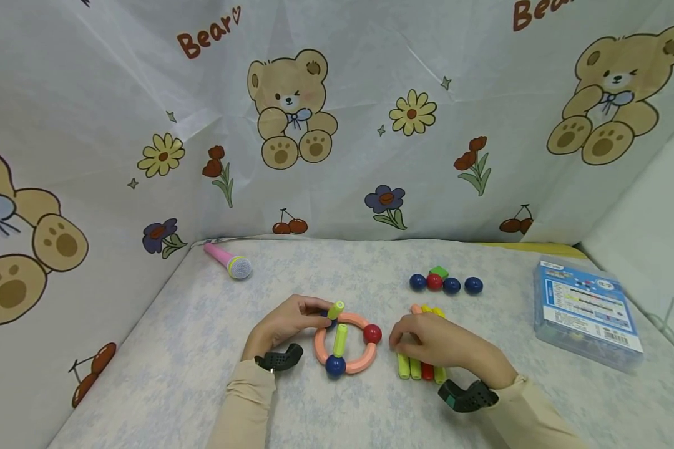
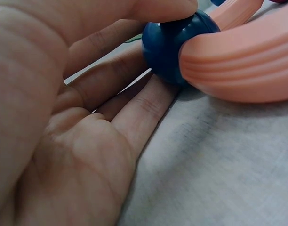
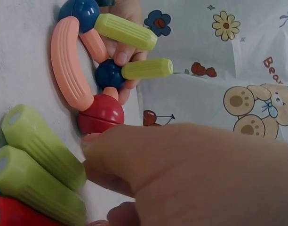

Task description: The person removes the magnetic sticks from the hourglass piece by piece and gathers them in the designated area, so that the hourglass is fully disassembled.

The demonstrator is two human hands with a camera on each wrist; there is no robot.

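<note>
A ring of salmon curved rods (image 1: 362, 363) lies on the table, joined by a red ball (image 1: 372, 333), a near blue ball (image 1: 335, 366) and a far blue ball (image 2: 165, 49). Lime straight rods (image 1: 340, 340) rise from both blue balls. My left hand (image 1: 292, 321) grips the far ball, thumb on top and fingers behind it. Over a row of loose rods, green (image 3: 43, 146) and red (image 3: 17, 212) among them, is my right hand (image 1: 435, 340), fingers bent at the leftmost green rod's far end. I cannot tell whether it pinches that rod.
Beyond the right hand sit several loose balls, one a red ball (image 1: 435, 282), before a green block (image 1: 439, 272). A clear plastic box (image 1: 586, 312) with a blue label stands at right. A pink toy microphone (image 1: 228, 260) lies back left, near the bear-print curtain (image 1: 337, 206).
</note>
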